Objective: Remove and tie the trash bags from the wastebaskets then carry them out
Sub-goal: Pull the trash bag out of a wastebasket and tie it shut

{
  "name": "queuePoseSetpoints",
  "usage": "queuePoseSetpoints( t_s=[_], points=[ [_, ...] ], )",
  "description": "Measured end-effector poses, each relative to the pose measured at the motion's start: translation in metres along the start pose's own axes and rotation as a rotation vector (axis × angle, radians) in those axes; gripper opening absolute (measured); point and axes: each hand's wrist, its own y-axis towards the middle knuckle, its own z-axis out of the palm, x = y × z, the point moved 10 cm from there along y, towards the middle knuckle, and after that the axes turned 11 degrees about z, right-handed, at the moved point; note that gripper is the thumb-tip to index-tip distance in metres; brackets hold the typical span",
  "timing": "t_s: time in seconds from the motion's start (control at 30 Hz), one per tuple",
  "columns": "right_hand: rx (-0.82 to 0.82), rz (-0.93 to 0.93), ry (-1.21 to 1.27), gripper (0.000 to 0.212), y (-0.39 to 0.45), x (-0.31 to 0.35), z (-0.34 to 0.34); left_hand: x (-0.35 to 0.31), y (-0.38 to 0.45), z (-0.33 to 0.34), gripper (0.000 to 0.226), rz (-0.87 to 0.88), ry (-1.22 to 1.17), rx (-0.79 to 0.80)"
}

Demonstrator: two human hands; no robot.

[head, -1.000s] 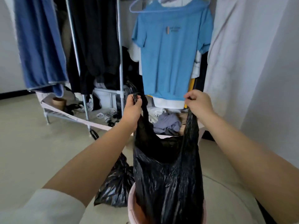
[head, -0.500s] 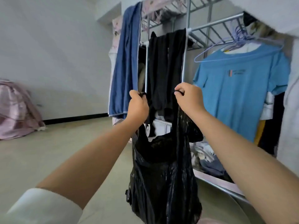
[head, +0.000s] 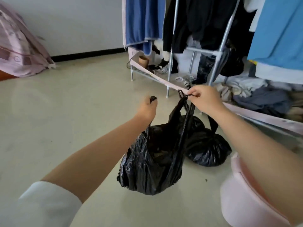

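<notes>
Stretching across the far right of the scene, a metal clothes rack (head: pixel 219 51) is hung with a blue towel (head: pixel 141 22), dark garments (head: pixel 196 22) and a light blue shirt (head: pixel 282 33), with loose clothing heaped on its low shelf. A pale floor (head: pixel 65 120) is seen over most of the frame, and a pink patterned cloth bundle (head: pixel 18 49) is piled against the wall at the far left. At the near right, a pink wastebasket (head: pixel 237 202) is partly covered by the right forearm. A black trash bag (head: pixel 152 164) is held up in the middle of the view, clear of the wastebasket and to its left, its mouth spread between two handle loops. A second black bag (head: pixel 208 148), already knotted shut, is set on the floor just behind it, between the held bag and the rack. The left hand (head: pixel 147 108) is clenched around the left handle loop, whose end is seen poking above the fist. The right hand (head: pixel 205 100) is closed on the right handle loop, pinched at the fingertips, with the strap pulled taut below it.
</notes>
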Motion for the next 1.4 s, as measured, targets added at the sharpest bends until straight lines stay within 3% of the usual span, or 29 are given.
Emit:
queuePoseSetpoints(
  t_s=[0.2,0.3,0.4,0.5,0.6,0.67,0.77,0.87,0.97,1.1,1.17,1.27,1.33,1.4],
  points=[
    [0.039,0.142,0.136,0.023,-0.010,-0.035,0.073,0.079,-0.009,-0.030,0.031,-0.075,-0.065,-0.190],
    [0.088,0.181,0.268,0.050,-0.016,-0.064,0.100,0.097,-0.026,-0.027,0.007,-0.008,-0.093,-0.188],
    [0.350,0.299,0.353,0.079,-0.018,-0.100,0.142,0.116,-0.035,-0.020,0.053,0.074,0.012,-0.023],
    [0.665,0.372,0.347,0.091,-0.029,-0.128,0.195,0.151,-0.039,-0.024,0.075,0.018,0.232,0.084],
    [0.870,0.391,0.303,0.116,-0.037,-0.132,0.235,0.184,-0.043,-0.032,0.064,-0.160,0.198,0.086],
    [0.946,0.390,0.340,0.129,-0.035,-0.121,0.253,0.197,-0.042,-0.036,0.042,-0.217,0.128,0.060],
    [0.997,0.286,0.335,0.105,-0.029,-0.097,0.276,0.203,-0.039,-0.037,0.009,-0.258,-0.044,-0.027],
    [0.884,0.291,0.339,0.060,-0.018,-0.093,0.284,0.202,-0.039,-0.035,0.024,-0.244,-0.271,-0.111],
    [0.737,0.357,0.427,0.007,-0.013,-0.102,0.284,0.203,-0.043,-0.036,0.047,-0.216,-0.273,-0.180],
    [0.721,0.642,1.111,0.029,-0.013,-0.111,0.291,0.212,-0.049,-0.043,0.027,-0.281,-0.457,-0.472],
    [0.666,0.741,1.262,0.041,-0.011,-0.123,0.296,0.220,-0.052,-0.045,0.024,-0.320,-0.564,-0.553],
    [0.588,0.861,1.234,0.046,-0.014,-0.146,0.308,0.236,-0.057,-0.045,0.029,-0.388,-0.521,-0.545],
    [0.633,0.865,1.221,0.048,-0.020,-0.150,0.316,0.244,-0.062,-0.041,0.039,-0.383,-0.548,-0.541],
    [0.685,0.788,1.167,0.034,-0.023,-0.146,0.317,0.251,-0.065,-0.037,0.044,-0.355,-0.647,-0.543]
  ],
)
